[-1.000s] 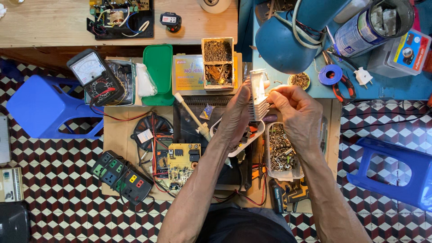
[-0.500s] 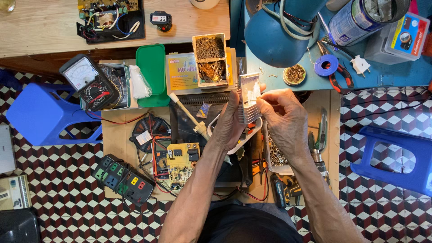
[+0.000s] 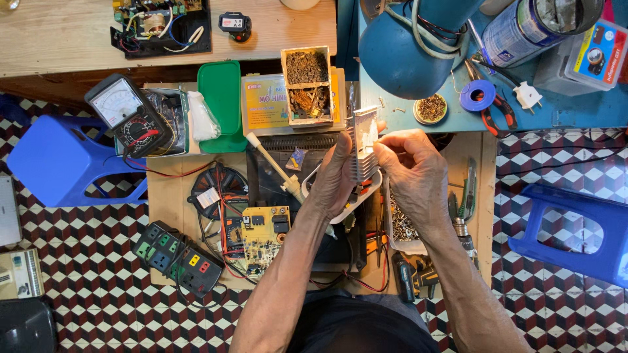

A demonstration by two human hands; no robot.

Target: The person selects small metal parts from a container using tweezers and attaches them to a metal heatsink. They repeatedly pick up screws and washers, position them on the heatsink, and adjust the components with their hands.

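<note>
My left hand (image 3: 337, 175) grips a finned metal heat sink (image 3: 364, 144) upright from its left side, over a small wooden worktable (image 3: 171, 196). My right hand (image 3: 412, 171) is at the heat sink's right side, thumb and fingertips pinching at its upper part; what they pinch is too small to see. Below my hands lies a white tray (image 3: 356, 202) and a clear box of screws (image 3: 405, 229). A yellow circuit board (image 3: 265, 232) with wires lies to the left of my left forearm.
An analog multimeter (image 3: 127, 117), a green lid (image 3: 221, 104), a box of small parts (image 3: 306, 85) and a black power strip (image 3: 176, 258) surround the work area. A blue lamp (image 3: 405, 49), pliers (image 3: 494, 108) and tape roll (image 3: 477, 95) sit on the blue table. Blue stools (image 3: 59, 163) stand on both sides.
Both hands stay on the heat sink; the right fingers have shifted slightly along its upper edge. The view has tilted, so everything sits lower and a little left in frame.
</note>
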